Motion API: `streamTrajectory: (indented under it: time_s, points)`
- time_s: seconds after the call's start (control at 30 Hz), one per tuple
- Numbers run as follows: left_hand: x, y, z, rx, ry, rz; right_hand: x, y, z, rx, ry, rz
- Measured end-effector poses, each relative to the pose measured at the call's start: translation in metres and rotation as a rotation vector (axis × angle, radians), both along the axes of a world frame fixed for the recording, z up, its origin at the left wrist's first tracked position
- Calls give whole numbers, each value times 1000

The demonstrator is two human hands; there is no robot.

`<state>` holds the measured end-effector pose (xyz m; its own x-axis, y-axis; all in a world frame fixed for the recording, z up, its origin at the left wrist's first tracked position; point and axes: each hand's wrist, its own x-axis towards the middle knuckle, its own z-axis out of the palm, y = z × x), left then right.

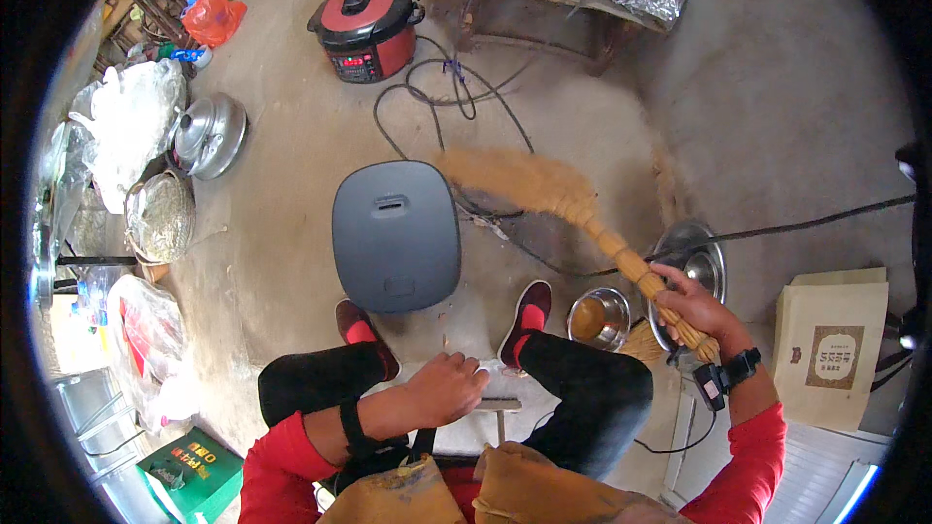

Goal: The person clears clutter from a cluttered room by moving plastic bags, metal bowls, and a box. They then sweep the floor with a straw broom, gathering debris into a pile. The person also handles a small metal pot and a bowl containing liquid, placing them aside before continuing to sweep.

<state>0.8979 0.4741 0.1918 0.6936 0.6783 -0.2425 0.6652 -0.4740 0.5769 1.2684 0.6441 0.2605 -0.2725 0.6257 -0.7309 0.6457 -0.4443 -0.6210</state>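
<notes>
My right hand (692, 306) grips the bound straw handle of a hand broom (626, 258). The broom's bristles (517, 178) are blurred and reach up-left to the upper right edge of a grey appliance (397, 233) with a rounded lid, perhaps a rice cooker. Whether they touch it I cannot tell. That appliance stands on the floor in front of my feet. Over my lap, my left hand (445, 387) has its fingers curled, and nothing shows in it. Below the broom handle is a small metal bowl (615, 316) with something brownish inside.
A red-and-black electric pressure cooker (371, 29) with a lit display stands ahead, by looped black cables (437, 98) and a wooden bench (539, 0). An aluminium kettle (211, 135) and basket (160, 218) are left. Right are a metal basin (706, 255) and paper bag (830, 349).
</notes>
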Motion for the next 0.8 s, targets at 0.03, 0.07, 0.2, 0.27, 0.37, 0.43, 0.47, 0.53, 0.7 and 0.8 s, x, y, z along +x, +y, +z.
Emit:
streamTrajectory:
  time_s: [0.03,0.07,0.2,0.27,0.37,0.43,0.47,0.53,0.7,0.8]
  points:
    - [0,0,0,-6,5,-7,1,-2,4,-16,5,-103]
    - [-1,-1,-1,-2,12,-9,0,1,4,-83,56,-238]
    - [1,2,-4,141,-89,43,-30,45,-36,171,27,-229]
    - [1,3,-6,151,-104,42,-51,79,-69,179,27,-232]
    - [0,4,-10,143,-15,5,-73,109,-110,94,20,-198]
    - [-2,5,-14,141,-18,3,-73,102,-123,79,-34,-109]
    - [-2,5,-17,110,-9,1,-70,93,-123,94,-87,-45]
    - [-5,8,-22,85,24,-11,-61,66,-111,205,-138,146]
    - [-17,23,-34,107,259,46,-33,-4,-28,-5,-133,357]
    - [-22,22,-35,122,337,47,-8,-26,34,-228,-65,58]
